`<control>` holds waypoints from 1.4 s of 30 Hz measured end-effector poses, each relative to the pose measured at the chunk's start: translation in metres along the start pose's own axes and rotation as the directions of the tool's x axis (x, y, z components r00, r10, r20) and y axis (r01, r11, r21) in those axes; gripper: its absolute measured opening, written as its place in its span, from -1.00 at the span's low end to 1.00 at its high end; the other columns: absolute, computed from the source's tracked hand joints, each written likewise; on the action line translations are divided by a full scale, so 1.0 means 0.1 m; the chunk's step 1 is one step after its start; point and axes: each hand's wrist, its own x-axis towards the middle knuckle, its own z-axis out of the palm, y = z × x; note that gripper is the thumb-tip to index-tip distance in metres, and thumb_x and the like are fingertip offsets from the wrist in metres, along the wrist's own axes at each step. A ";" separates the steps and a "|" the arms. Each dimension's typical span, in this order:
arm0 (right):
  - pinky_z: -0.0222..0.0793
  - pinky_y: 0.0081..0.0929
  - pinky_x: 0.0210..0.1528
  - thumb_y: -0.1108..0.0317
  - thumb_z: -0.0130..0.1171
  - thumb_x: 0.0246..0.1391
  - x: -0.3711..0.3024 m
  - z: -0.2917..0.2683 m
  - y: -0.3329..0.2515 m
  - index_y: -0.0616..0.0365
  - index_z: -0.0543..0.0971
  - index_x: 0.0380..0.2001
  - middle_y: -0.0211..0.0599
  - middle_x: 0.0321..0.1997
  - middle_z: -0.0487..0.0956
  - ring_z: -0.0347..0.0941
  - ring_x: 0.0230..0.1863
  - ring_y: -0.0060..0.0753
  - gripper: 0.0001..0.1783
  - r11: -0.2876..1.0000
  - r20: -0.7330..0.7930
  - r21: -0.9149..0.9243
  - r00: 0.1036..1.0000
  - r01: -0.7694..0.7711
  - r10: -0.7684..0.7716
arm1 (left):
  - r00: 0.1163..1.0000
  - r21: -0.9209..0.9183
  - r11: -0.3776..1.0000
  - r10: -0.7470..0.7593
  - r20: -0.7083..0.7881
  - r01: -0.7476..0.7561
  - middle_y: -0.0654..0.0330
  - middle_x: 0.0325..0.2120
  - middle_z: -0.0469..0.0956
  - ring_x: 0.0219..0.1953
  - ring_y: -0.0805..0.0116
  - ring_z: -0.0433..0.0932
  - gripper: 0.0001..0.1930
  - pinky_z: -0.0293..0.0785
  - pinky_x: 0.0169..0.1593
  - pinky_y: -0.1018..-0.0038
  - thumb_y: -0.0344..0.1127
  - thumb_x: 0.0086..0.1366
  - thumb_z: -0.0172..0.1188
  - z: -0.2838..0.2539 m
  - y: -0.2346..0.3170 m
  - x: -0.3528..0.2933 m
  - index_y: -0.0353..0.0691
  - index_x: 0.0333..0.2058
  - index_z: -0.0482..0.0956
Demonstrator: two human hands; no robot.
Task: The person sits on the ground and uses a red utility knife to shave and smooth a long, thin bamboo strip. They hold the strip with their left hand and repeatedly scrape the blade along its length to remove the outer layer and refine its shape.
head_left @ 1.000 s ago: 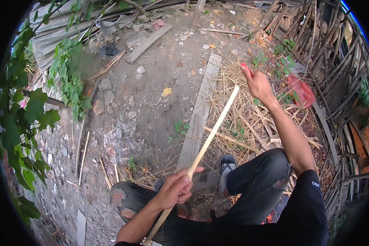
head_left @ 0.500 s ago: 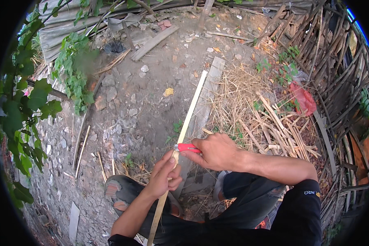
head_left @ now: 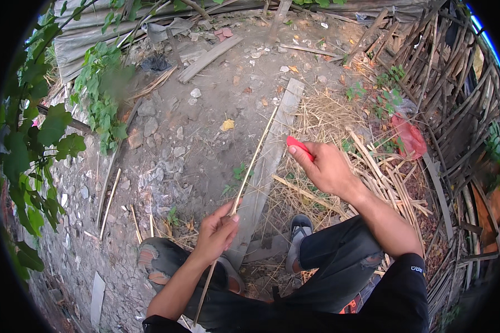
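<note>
My left hand is closed around a long, thin strip of split bamboo. The strip runs from beside my left leg, up through the fingers and out ahead, with its narrow edge turned upward. In my right hand is a red-handled knife, gripped to the right of the strip and apart from it. The knife's blade is hard to make out. Beneath the strip, a weathered grey board lies on the ground between my feet and reaches away from me.
Cut strips are piled at the right by dry shavings. A red plastic bag lies before a fence of sticks. Leafy vines hang at the left. Stones and another plank lie on the dirt.
My right hand has moved away from the strip, forward and right, with the knife in it. The strip has turned from its broad pale face to its narrow edge in my left hand.
</note>
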 end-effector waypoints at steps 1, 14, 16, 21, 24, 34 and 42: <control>0.44 0.05 -0.34 -0.17 -0.03 0.36 -0.06 0.11 -0.16 0.25 0.64 -0.44 0.05 -0.69 0.52 0.55 -0.52 0.21 -0.35 0.998 0.096 -0.010 0.993 0.068 -0.066 | 1.000 0.009 1.000 0.014 -0.009 -0.013 0.45 -0.65 0.32 -0.69 0.70 0.18 -0.47 0.10 -0.61 0.66 -0.32 0.49 0.11 0.01 0.02 0.00 -0.21 0.38 0.28; 0.46 -0.05 -0.27 -0.33 -0.12 0.34 0.80 0.04 0.90 0.30 0.55 -0.59 0.01 -0.69 0.50 0.55 -0.53 -0.09 -0.17 0.953 -0.147 0.028 0.942 -0.302 0.303 | 0.989 0.201 0.968 0.149 0.019 -0.150 0.44 -0.72 0.28 -0.74 0.71 0.18 -0.52 0.10 -0.66 0.65 -0.40 0.46 0.14 -0.04 -0.13 -0.10 -0.30 0.32 0.37; 0.39 -0.12 -0.35 -0.33 -0.12 0.34 0.80 -0.01 1.11 0.29 0.51 -0.62 -0.06 -0.72 0.44 0.45 -0.59 -0.20 -0.16 0.954 -0.248 0.072 0.921 -0.291 0.299 | 0.985 0.172 0.971 0.160 0.064 -0.169 0.40 -0.71 0.31 -0.75 0.69 0.18 -0.53 0.13 -0.67 0.65 -0.33 0.51 0.07 -0.02 -0.06 -0.12 -0.30 0.33 0.35; 0.31 -0.18 -0.45 -0.25 -0.06 0.36 0.43 0.17 0.48 0.29 0.53 -0.59 -0.16 -0.75 0.35 0.34 -0.65 -0.26 -0.24 0.986 -0.067 0.157 0.996 -0.053 0.064 | 0.997 -0.120 0.992 0.038 0.074 -0.029 0.24 -0.69 0.38 -0.79 0.58 0.22 -0.50 0.18 -0.70 0.62 -0.12 0.60 -0.25 -0.14 0.04 0.03 -0.31 0.33 0.27; 0.39 -0.04 -0.38 -0.18 -0.03 0.36 0.24 0.33 -0.05 0.26 0.60 -0.51 0.02 -0.68 0.48 0.50 -0.56 0.07 -0.32 0.981 0.122 0.135 0.980 0.139 -0.155 | 0.996 -0.127 0.990 0.063 0.068 -0.054 0.21 -0.72 0.32 -0.83 0.53 0.20 -0.47 0.17 -0.73 0.59 -0.05 0.62 -0.37 -0.09 0.07 0.08 -0.25 0.35 0.22; 0.50 0.07 -0.25 -0.22 -0.02 0.32 0.00 0.67 -0.50 0.20 0.67 -0.31 0.12 -0.50 0.63 0.62 -0.35 0.21 -0.36 0.966 0.472 -0.041 0.857 0.254 -0.205 | 0.992 -0.174 0.980 0.085 -0.090 -0.100 0.32 -0.70 0.21 -0.84 0.55 0.14 -0.48 0.14 -0.74 0.59 -0.02 0.62 -0.31 -0.03 -0.03 0.15 -0.17 0.39 0.17; 0.54 0.05 -0.25 -0.29 -0.11 0.35 0.48 0.67 -0.04 0.25 0.65 -0.42 0.10 -0.54 0.61 0.62 -0.44 0.15 -0.24 0.995 0.172 -0.103 0.985 0.011 0.007 | 0.996 0.056 0.997 0.053 -0.071 -0.049 0.34 -0.70 0.21 -0.81 0.57 0.20 -0.46 0.17 -0.70 0.61 0.00 0.61 -0.26 0.00 -0.08 0.07 -0.18 0.40 0.21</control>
